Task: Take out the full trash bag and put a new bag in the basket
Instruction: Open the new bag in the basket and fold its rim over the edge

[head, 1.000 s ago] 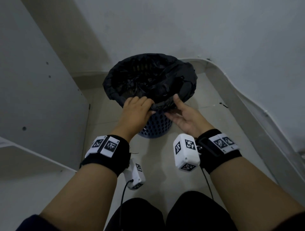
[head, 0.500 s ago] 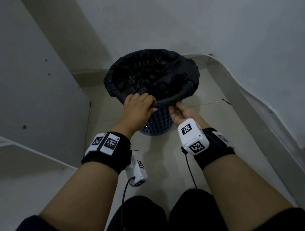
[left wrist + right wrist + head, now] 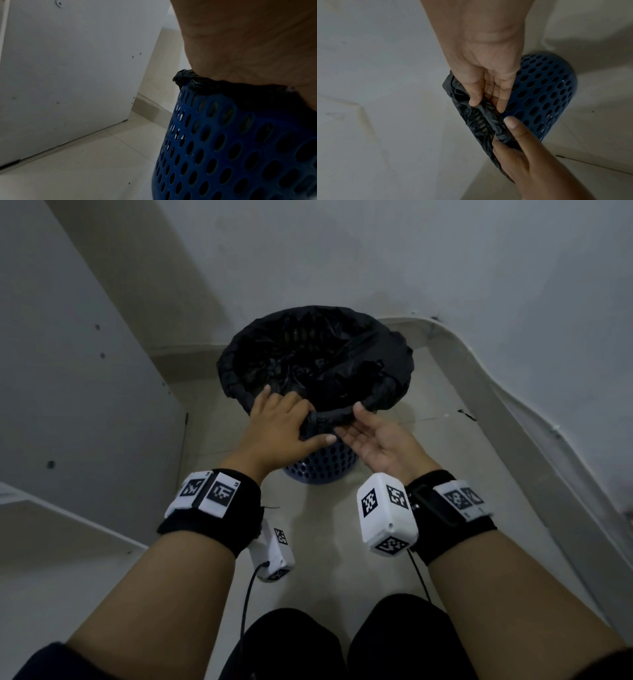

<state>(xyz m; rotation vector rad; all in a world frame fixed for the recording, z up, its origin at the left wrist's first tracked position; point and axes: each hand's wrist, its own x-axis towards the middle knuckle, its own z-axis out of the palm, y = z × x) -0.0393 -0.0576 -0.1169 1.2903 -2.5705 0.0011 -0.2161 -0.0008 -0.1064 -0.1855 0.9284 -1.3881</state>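
Since half a second ago your right hand [image 3: 376,441] has rolled palm-up again and come off the underside of the rim; it now pinches the rolled edge of the black trash bag [image 3: 318,361] between thumb and fingers, as the right wrist view shows clearly. Your left hand [image 3: 281,422] hasn't shifted: fingers curled over the same rolled edge, thumb underneath, gripping it.

Bag sits inside the blue perforated basket [image 3: 318,463], edge folded over the rim all round, basket standing on the tiled floor [image 3: 342,542] in the corner, next to a white panel [image 3: 85,405].

Step in hand looks like peeling the bag edge off the rim. To do it well: unroll the edge upward at the near side first, then work both hands apart around the rim, don't yank one spot, thin plastic likely tears. Hold the basket down or it will probably lift with the bag.

Count: one basket, one bag fitted, two hands, both on the near rim. No spare bag visible.
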